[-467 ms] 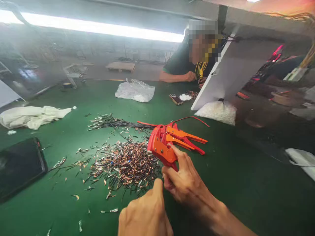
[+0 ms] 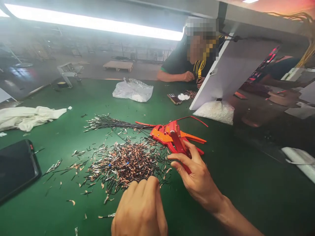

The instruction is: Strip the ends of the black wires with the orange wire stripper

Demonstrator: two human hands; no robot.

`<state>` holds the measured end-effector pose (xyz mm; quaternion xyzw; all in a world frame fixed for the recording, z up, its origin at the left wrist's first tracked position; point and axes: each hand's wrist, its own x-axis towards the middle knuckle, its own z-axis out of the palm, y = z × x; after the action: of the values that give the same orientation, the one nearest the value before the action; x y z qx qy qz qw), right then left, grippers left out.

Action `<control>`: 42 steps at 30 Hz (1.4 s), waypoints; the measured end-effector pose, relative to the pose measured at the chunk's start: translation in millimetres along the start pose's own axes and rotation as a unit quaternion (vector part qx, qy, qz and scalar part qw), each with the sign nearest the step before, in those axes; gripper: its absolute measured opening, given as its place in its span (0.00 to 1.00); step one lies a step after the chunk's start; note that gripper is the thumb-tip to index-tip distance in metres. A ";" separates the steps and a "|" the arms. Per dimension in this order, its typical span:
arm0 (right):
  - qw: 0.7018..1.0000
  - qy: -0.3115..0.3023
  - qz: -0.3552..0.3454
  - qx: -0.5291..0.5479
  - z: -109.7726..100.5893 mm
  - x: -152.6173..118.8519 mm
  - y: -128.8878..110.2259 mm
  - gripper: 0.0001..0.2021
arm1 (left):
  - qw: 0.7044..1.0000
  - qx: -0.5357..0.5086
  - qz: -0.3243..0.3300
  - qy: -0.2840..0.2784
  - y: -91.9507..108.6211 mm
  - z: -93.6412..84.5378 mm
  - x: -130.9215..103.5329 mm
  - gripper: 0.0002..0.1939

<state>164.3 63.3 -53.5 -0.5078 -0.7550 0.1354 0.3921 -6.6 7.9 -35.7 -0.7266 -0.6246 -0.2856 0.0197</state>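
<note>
My right hand (image 2: pixel 200 173) holds a red wire stripper (image 2: pixel 177 139), its head tipped up and its handle lying along my fingers; thumb and forefinger are somewhat apart. Behind it on the green table lies another red-and-orange wire stripper (image 2: pixel 194 137), partly covered by the held one. My left hand (image 2: pixel 141 206) is closed, knuckles up, at the near edge of a heap of cut wire ends (image 2: pixel 130 160) with copper and black pieces. Whatever it pinches is hidden. A bundle of black wires (image 2: pixel 108 122) with metal terminals lies beyond the heap.
A dark phone (image 2: pixel 18 168) and white cloth (image 2: pixel 31 116) lie left. Farther back are a clear plastic bag (image 2: pixel 133 90) and a small phone (image 2: pixel 174 98). A white partition (image 2: pixel 221 72) stands right, with a filled bag (image 2: pixel 216 111) at its foot. A co-worker (image 2: pixel 177 62) sits opposite.
The wire stripper in my right hand has turned, its head swinging to the right and upright, and my fingers have loosened somewhat. My left hand has shifted slightly left.
</note>
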 end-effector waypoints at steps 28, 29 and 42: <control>0.985 0.039 -0.166 0.019 9.8 -12.2 6.4 0.12 | 0.990 0.083 -0.037 -0.112 18.3 8.6 1.5 0.17; 0.985 0.057 -0.164 0.013 7.6 -11.2 6.9 0.15 | 0.990 0.081 -0.041 -0.111 17.9 8.6 1.7 0.17; 0.986 0.090 -0.032 0.135 -0.9 -2.4 -5.6 0.12 | 0.999 -0.014 -0.048 -0.007 -1.6 5.4 8.7 0.13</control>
<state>161.7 58.5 -50.6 -0.4359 -0.7072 0.1774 0.5277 -5.5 18.1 -37.0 -0.6980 -0.6549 -0.2894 -0.0087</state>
